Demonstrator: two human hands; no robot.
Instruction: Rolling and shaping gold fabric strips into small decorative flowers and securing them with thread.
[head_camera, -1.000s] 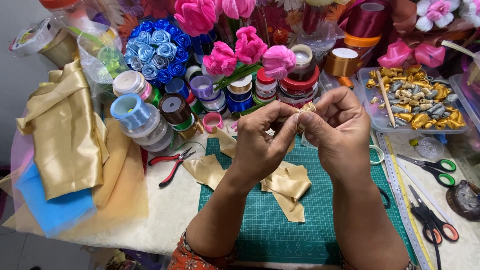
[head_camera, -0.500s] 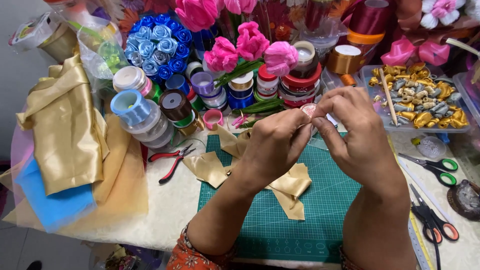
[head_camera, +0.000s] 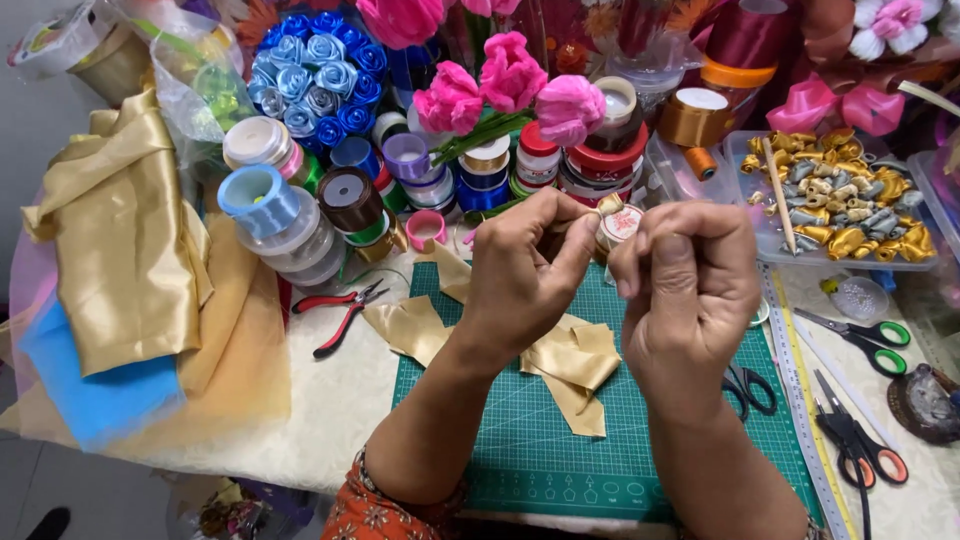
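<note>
My left hand (head_camera: 525, 270) and my right hand (head_camera: 685, 285) are raised together over a green cutting mat (head_camera: 520, 440). The left thumb and fingers pinch a small gold ribbon bud (head_camera: 605, 205). My right hand is closed in a fist just right of it; whether it also touches the bud is hidden. Loose gold satin ribbon pieces (head_camera: 560, 360) lie on the mat below my hands.
Stacked ribbon spools (head_camera: 345, 195) and pink fabric roses (head_camera: 505, 80) crowd the back. A clear tray of small gold and grey ribbon buds (head_camera: 850, 205) sits right. Red-handled pliers (head_camera: 340, 310) lie left of the mat, scissors (head_camera: 860, 330) and a ruler right. Gold cloth (head_camera: 120, 250) is piled left.
Both hands stay together over the mat and have shifted slightly. The left fingers keep working the small gold bud.
</note>
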